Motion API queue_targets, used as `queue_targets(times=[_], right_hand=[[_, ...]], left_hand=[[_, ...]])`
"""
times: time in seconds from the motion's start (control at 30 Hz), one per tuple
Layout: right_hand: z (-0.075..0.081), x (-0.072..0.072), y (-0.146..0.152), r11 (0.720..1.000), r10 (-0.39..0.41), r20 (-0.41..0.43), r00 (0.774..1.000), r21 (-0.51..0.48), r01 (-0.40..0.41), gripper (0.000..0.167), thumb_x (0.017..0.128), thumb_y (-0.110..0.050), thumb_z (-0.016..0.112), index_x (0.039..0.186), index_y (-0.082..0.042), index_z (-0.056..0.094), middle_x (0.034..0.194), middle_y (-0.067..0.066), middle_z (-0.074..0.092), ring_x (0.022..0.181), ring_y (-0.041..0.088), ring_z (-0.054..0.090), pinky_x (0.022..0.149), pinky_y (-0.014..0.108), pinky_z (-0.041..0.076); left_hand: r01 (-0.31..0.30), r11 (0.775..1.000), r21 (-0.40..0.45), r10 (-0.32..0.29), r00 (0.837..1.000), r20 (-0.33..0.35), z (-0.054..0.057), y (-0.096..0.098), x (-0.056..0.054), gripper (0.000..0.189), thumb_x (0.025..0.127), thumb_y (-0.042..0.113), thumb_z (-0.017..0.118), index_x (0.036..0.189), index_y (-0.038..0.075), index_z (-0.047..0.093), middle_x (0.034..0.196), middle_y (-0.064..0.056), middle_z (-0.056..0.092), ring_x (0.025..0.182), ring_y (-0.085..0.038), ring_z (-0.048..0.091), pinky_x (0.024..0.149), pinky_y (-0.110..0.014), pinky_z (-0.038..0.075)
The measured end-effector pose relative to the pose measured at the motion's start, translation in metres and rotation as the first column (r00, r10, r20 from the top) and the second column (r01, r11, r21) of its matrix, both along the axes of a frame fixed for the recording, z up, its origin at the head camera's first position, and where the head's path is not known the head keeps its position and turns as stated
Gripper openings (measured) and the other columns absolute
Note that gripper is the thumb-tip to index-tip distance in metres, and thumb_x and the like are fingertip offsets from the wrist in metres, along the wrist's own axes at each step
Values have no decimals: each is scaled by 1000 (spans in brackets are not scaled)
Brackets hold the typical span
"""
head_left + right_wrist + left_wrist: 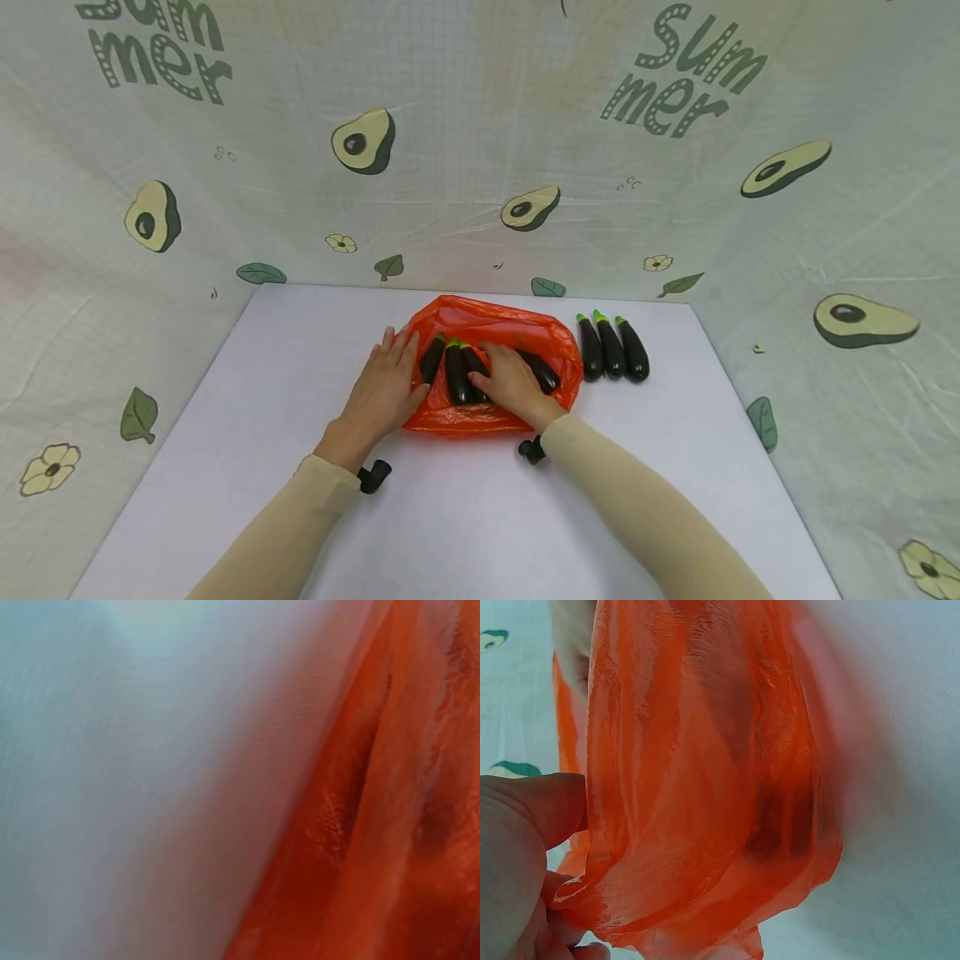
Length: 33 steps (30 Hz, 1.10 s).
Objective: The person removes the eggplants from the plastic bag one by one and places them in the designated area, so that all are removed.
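Observation:
An open red plastic bag point(487, 421) lies at the middle of the white table with several dark eggplants point(456, 375) inside, green stem ends pointing away. My left hand point(386, 379) is at the bag's left side, fingers extended and thumb inside the rim; the left wrist view shows the bag's edge point(577, 892) between thumb and fingers. Inside the bag, my right hand point(513, 379) grips an eggplant point(474, 362) with thumb and fingers, partly covering it. Another eggplant point(542, 372) lies to that hand's right. The right wrist view shows only bag point(360, 847) and tabletop.
Three more eggplants point(612, 350) lie side by side on the table, just right of the bag. Behind and beside the table point(300, 350) hangs a printed cloth point(450, 167) with avocados, leaves and lettering. Small black devices point(531, 451) are worn at both wrists.

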State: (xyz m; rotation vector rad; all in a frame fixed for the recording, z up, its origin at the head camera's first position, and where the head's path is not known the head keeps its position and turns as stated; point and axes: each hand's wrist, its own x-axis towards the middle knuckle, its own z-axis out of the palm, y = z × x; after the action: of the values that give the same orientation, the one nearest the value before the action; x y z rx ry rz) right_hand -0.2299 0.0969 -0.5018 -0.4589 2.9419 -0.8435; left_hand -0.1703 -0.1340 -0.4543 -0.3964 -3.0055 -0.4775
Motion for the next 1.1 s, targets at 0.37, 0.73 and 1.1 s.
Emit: queue_targets(times=[0.37, 0.73, 1.1], right_hand=[[-1, -7, -5, 996, -70, 63, 996, 67, 66, 63, 97, -34, 74, 151, -11, 53, 139, 12, 68, 124, 29, 64, 112, 51, 52], [2, -4, -2, 990, -125, 125, 984, 82, 115, 63, 97, -31, 75, 152, -12, 53, 134, 13, 69, 117, 31, 59, 109, 52, 51], [10, 3, 10, 1000, -8, 13, 1000, -21, 8, 52, 97, -21, 76, 146, -13, 59, 140, 9, 66, 126, 30, 57, 112, 50, 50]], left_hand=[[-11, 1000, -11, 12, 1000, 16, 1, 0, 0, 90, 97, 32, 75, 165, -3, 27, 172, -23, 26, 162, -45, 14, 130, -59, 20], [-7, 1000, -5, 7, 1000, 6, 0, 0, 0, 89, 97, 32, 75, 165, -2, 28, 173, -22, 25, 163, -44, 13, 130, -59, 20], [4, 1000, 2, -4, 1000, 4, 1, 0, -1, 90, 97, 33, 75, 164, -3, 28, 173, -22, 24, 162, -45, 15, 130, -59, 20]])
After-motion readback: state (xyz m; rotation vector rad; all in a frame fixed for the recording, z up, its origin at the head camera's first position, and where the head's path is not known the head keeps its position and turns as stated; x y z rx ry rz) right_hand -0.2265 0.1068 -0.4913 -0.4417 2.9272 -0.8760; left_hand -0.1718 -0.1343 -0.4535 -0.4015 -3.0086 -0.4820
